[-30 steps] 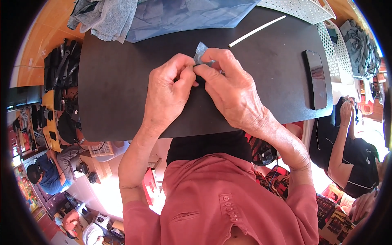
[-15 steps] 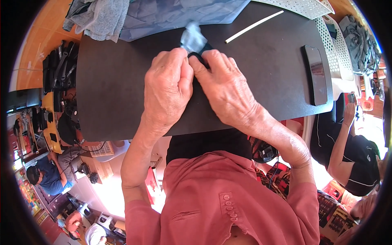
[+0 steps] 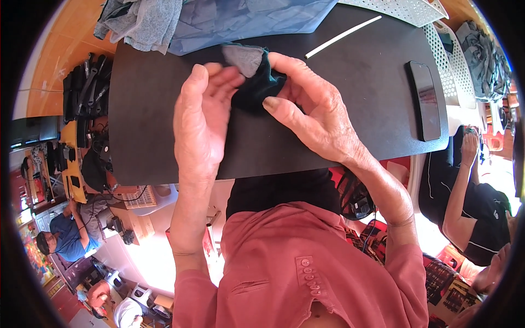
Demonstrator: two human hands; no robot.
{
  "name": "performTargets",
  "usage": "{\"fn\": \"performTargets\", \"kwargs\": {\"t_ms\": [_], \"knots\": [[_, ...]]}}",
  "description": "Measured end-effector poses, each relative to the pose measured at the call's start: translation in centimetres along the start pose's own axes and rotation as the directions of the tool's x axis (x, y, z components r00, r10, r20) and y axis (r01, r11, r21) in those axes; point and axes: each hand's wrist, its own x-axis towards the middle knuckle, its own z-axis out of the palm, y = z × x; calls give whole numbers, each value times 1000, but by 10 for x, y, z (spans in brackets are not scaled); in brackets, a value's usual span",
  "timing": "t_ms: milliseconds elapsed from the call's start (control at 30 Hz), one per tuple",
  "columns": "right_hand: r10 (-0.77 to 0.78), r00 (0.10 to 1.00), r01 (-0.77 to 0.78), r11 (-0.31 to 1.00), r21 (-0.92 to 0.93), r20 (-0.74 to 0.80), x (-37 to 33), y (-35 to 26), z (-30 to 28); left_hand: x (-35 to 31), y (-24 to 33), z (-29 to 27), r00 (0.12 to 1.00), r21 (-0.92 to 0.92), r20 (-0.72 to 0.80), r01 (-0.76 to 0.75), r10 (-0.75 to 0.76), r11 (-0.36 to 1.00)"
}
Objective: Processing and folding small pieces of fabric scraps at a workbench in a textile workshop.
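Note:
A small piece of dark teal, velvety cloth (image 3: 257,93) with a grey face turned up at its far end is over the table, between my hands. My right hand (image 3: 317,112) has it at its right side, the forefinger at the far edge and the thumb at the near edge. My left hand (image 3: 199,120) is open, palm facing right, thumb up and apart. Its fingertips are by the cloth's left edge, slightly blurred; whether they touch it I cannot tell.
A thin pale stick (image 3: 343,37) and a black phone (image 3: 424,101) lie on the dark table (image 3: 164,136). A blue-grey bag (image 3: 246,22) and grey cloth (image 3: 143,24) sit at the far edge. White perforated baskets (image 3: 454,71) stand at right. Other people sit on both sides.
Both fists were together gripping the cloth piece, with its pale end blurred. The hands are now apart: the left has opened, and the cloth's dark side shows between them.

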Motion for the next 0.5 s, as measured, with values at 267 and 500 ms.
{"fn": "performTargets", "kwargs": {"t_ms": [267, 500], "knots": [[-60, 998, 57, 977, 208, 9, -13, -3, 9, -10, 1, 22, 991, -93, 95, 107, -99, 990], [1, 995, -36, 935, 353, 97, -17, -1, 12, -10, 2, 13, 941, -73, 296, 194, -165, 978]]}}
